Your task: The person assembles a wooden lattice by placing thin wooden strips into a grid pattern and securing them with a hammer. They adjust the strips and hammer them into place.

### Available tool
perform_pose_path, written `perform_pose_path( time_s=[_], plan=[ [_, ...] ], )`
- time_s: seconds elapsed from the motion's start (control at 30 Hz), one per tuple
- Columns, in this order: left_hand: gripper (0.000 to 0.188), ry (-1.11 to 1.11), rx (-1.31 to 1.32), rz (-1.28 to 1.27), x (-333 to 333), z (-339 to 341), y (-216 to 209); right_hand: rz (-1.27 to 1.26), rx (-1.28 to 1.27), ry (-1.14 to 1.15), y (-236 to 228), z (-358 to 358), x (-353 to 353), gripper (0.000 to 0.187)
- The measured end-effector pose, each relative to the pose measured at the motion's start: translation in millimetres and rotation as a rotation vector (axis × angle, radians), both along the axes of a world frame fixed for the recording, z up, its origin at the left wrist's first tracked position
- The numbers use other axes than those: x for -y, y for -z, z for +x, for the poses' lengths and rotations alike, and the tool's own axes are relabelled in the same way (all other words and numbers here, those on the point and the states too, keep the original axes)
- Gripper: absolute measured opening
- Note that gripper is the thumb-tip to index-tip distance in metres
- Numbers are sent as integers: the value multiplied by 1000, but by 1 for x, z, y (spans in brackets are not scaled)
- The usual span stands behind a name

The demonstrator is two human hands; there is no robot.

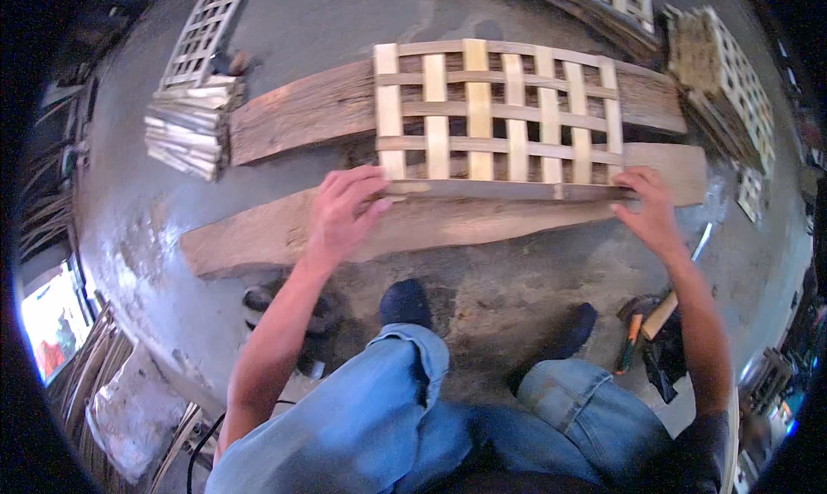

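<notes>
A lattice panel [479, 106] of crossed pale wooden slats rests across two thick planks in front of me. My left hand [349, 208] pinches its near left corner, fingertips on the bottom slat. At the near right corner, my right hand [648, 208] grips the same edge between thumb and curled fingers. The far plank [297, 115] is dark and rough. Beneath my hands lies the near plank [258, 231], lighter, with a wavy near edge. Floor shows through some of the panel's gaps.
A bundle of slats [185, 128] lies at far left beside another lattice panel [207, 29]. Stacked lattice panels [728, 85] stand at far right. Near my right forearm are an orange-handled tool [633, 332] and a wooden handle [662, 315]. Dark footwear [263, 300] sits left of my feet.
</notes>
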State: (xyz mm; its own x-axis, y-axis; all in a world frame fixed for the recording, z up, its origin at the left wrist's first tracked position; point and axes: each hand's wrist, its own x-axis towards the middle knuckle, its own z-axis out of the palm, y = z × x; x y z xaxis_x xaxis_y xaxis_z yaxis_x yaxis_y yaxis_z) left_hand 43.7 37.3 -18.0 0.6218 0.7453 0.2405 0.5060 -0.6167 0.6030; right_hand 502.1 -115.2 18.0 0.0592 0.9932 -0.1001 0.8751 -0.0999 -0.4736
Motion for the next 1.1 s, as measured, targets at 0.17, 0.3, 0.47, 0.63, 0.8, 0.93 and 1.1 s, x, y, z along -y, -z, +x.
perform_pose_path(
  time_s=[0.17,0.3,0.47,0.63,0.8,0.93,1.1],
  plan=[
    [37,-107,-18,-56,-4,-20,1,-15,-134,363,1,17,19,34],
    [40,-132,-75,-132,-9,-20,-4,-149,-293,521,11,43,34,30],
    [37,-83,-92,-202,-12,-11,-17,-240,-557,562,16,36,30,27],
    [32,-95,-79,-244,-14,-13,-10,-219,-642,598,19,33,27,29],
    [32,-139,-64,-262,-16,-23,-11,-222,-703,604,16,20,17,28],
    [35,-149,-54,-291,-17,-30,-6,-246,-737,613,17,12,12,28],
    [48,-96,-125,-144,-18,-22,-16,-296,-732,595,19,12,13,32]
  ],
)
